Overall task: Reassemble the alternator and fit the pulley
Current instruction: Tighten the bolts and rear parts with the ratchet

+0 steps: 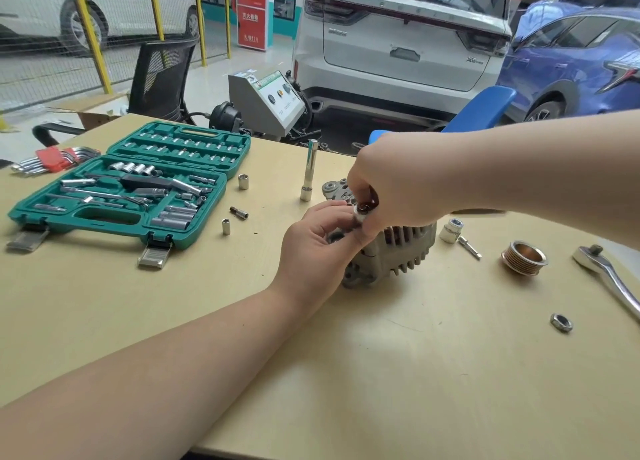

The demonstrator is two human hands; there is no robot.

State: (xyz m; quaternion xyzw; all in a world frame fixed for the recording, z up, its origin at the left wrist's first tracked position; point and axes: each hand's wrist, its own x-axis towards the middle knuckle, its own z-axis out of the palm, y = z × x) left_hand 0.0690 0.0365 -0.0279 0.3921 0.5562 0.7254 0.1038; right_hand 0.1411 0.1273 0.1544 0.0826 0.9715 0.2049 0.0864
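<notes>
I am working in a garage bay, with parked cars [405, 33] standing beyond the far edge of a pale wooden table [398, 373]. The alternator [391, 255] is sitting right of the table's centre, well in from every edge. My left hand [311, 248] is curling against its near-left side, fingers bent around a small silver socket [356, 217]. My right hand [391, 186] is reaching over the top, fingertips pinching at that same socket; what lies under it I cannot tell. I judge I am seating a fastener by hand, so I am wanting to keep the socket square and turn gently until the threads catch. The pulley [524, 257] is waiting toward the right edge, with its nut [561, 322] nearer me and the ratchet [609, 276] at the edge itself. The green socket case [131, 186] is lying open near the left edge.
</notes>
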